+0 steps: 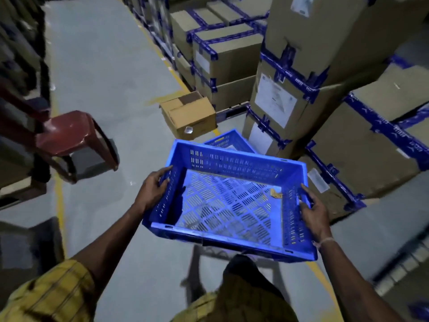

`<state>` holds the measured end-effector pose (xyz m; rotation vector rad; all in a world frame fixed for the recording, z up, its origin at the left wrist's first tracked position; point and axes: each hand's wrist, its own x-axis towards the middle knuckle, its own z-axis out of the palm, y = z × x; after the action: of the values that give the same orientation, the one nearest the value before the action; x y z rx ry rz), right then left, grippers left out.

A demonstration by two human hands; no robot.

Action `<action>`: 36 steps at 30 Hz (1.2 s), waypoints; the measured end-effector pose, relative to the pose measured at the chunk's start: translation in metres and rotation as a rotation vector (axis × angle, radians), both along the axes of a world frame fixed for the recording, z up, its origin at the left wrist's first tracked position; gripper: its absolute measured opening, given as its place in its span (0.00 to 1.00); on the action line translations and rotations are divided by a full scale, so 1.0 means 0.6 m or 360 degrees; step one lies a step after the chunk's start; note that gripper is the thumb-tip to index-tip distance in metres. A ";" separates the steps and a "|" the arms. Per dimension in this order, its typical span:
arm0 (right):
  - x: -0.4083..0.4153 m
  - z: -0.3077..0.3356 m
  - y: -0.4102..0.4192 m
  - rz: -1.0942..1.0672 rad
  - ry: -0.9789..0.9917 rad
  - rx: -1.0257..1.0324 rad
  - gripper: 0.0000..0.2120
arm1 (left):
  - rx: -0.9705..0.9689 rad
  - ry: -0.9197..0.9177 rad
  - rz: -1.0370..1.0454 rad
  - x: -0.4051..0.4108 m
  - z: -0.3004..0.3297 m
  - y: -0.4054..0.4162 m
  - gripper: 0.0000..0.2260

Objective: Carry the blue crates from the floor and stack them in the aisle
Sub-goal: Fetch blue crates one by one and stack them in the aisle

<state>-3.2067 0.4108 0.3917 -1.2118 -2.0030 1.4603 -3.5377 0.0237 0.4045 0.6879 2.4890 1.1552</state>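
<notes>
1. At the bottom of the frame, yellow checked sleeves and bare forearms reach up toward the centre.
2. The left hand grips the left short wall of a blue perforated plastic crate, fingers curled over the rim and thumb on the outside.
3. The right hand grips the right short wall of the same crate, fingers hooked through the handle slot; a thin pale band sits on that wrist.
4. The crate is held off the grey concrete floor, at lower centre of the frame, tilted slightly, open side up. A small tan scrap lies on its lattice bottom near the right wall.
5. Just beyond its far rim, a second blue perforated crate shows partly, lower down, beside the cartons.
6. Past that, a small brown cardboard box sits on the floor by a yellow painted line.
7. At left of the frame, a dark red plastic stool stands near dim shelving.
8. On the right and upper right, tall stacks of brown cartons bound in blue tape line the aisle, some with white labels.
</notes>
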 end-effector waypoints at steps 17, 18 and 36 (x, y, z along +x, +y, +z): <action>-0.332 -0.061 0.149 -0.0515 -0.0138 -0.0129 0.32 | 0.0212 -0.0429 -0.0295 -0.499 -0.026 0.420 0.15; -0.347 -0.056 0.148 -0.0580 -0.0115 -0.0155 0.31 | 0.0214 -0.0449 -0.0297 -0.517 -0.033 0.440 0.15; -0.574 -0.341 0.195 -0.1210 -0.0278 -0.0014 0.34 | 0.0135 -0.0868 -0.0967 -0.851 -0.342 0.760 0.15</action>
<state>-3.5511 0.5281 0.1871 -1.8738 -1.3589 0.9969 -4.0481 0.4794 0.1996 0.9172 1.6282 1.0320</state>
